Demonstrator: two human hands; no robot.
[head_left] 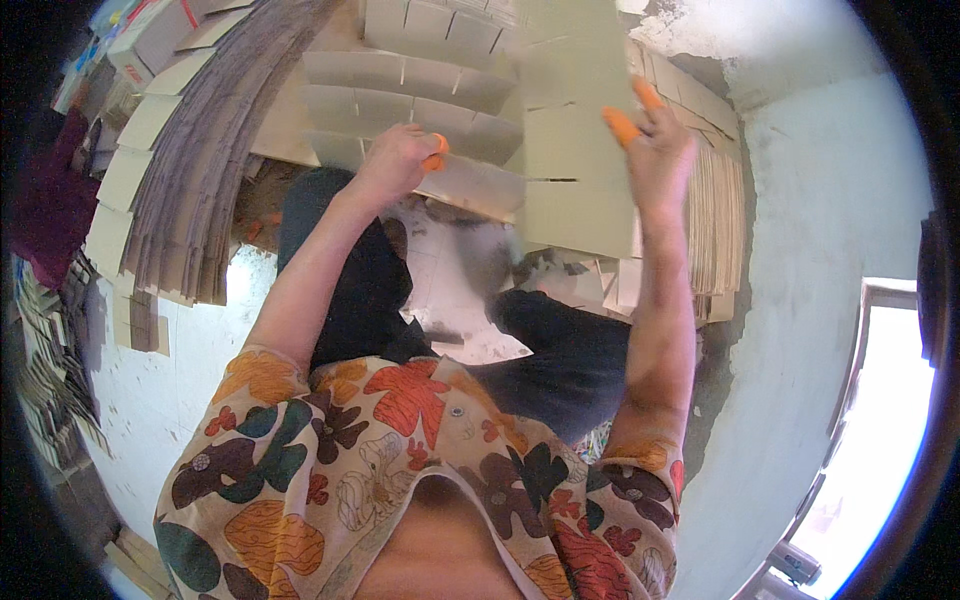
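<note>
Currently, the right hand has its orange-tipped fingers spread at the right edge of a tall slotted sheet; I cannot tell whether its grip is closed there. To the left, beside that sheet, lie rows of slotted strips, where the left hand curls its fingers, their hold unclear. Stacked card stands farther left.

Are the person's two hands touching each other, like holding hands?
Apart. The head view shows it plainly: between the left hand and the right hand is a wide gap, where a tall pale cardboard piece shows.
</note>
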